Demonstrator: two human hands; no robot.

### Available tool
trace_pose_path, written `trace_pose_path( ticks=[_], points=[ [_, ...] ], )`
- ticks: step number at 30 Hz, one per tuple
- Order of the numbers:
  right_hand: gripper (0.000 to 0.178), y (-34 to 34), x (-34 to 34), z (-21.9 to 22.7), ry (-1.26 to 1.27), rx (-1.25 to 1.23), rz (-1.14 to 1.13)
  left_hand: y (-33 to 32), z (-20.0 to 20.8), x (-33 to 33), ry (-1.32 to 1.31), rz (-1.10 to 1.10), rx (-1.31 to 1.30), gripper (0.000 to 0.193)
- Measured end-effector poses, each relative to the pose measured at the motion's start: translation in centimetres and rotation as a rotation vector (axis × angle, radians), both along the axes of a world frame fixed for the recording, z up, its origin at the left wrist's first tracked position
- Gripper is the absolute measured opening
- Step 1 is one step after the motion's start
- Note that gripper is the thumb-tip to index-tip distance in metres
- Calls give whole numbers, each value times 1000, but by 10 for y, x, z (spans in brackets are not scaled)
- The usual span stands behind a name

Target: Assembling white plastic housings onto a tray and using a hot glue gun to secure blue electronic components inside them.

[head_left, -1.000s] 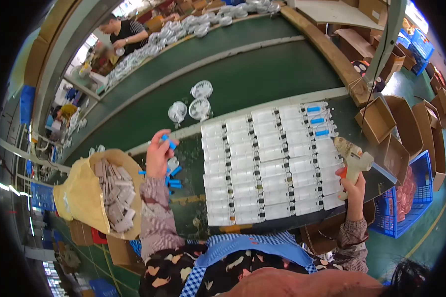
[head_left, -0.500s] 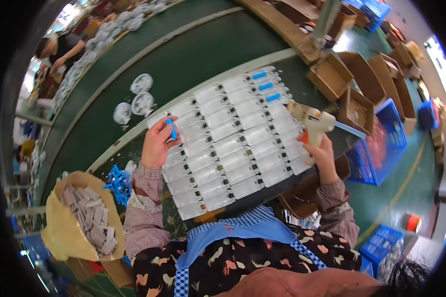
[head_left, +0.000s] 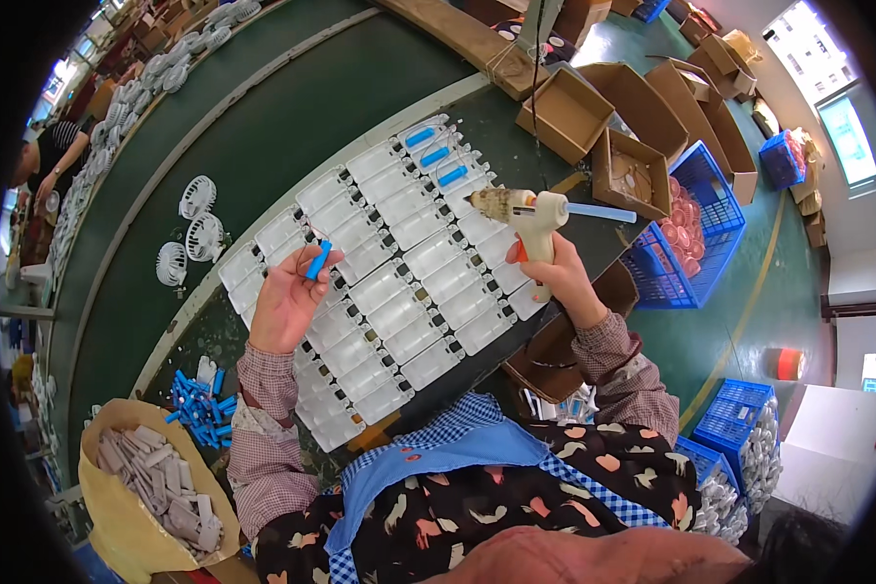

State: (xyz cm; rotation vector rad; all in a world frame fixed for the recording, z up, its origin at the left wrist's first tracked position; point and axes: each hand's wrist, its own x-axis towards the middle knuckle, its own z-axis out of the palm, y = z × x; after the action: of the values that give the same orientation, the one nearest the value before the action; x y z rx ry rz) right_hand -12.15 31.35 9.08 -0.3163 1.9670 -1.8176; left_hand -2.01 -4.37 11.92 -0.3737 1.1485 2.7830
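Observation:
Between the fingertips of my left hand (head_left: 287,300), a blue cylindrical battery (head_left: 318,261) with thin wires is held tilted over the left side of the rows. My right hand (head_left: 563,280) grips the handle of a cream glue gun (head_left: 537,226). Its crusted brown nozzle hangs over the right side of the rows, and a translucent bluish glue stick (head_left: 602,211) pokes out of the back. Under both hands lie rows of white plastic shells (head_left: 387,300) with small dark parts at their ends. Three shells at the far end carry blue batteries (head_left: 453,176).
A pile of blue batteries (head_left: 202,404) lies left, beside a yellowish sack (head_left: 102,487) of grey pieces. White round fan parts (head_left: 204,237) rest on the green belt (head_left: 263,127). Cardboard boxes (head_left: 566,109) and a blue crate (head_left: 720,238) stand right. A co-worker (head_left: 56,156) is far left.
My view has turned, so the bench sits further left in the picture. The battery in my left hand has tipped to another slant. Both hands keep their hold.

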Motion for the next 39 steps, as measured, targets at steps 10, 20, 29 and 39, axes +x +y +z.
trace_pose_path(
  ticks=[10, 20, 29, 39],
  points=[
    [35, -4, -2, -4, -11, 76, 34, 41, -1, -29, -5, -1, -543, 15],
    [20, 3, -5, -5, 38, 66, -82, 97, -47, -93, 137, 8, -1156, 19],
    [24, 4, 3, -2, 43, 1, -89, 156, -72, -138, 267, 241, -1629, 22],
    [31, 7, 5, -2, -2, -6, -54, 153, -83, -149, 283, 330, -1767, 22]
  ],
)
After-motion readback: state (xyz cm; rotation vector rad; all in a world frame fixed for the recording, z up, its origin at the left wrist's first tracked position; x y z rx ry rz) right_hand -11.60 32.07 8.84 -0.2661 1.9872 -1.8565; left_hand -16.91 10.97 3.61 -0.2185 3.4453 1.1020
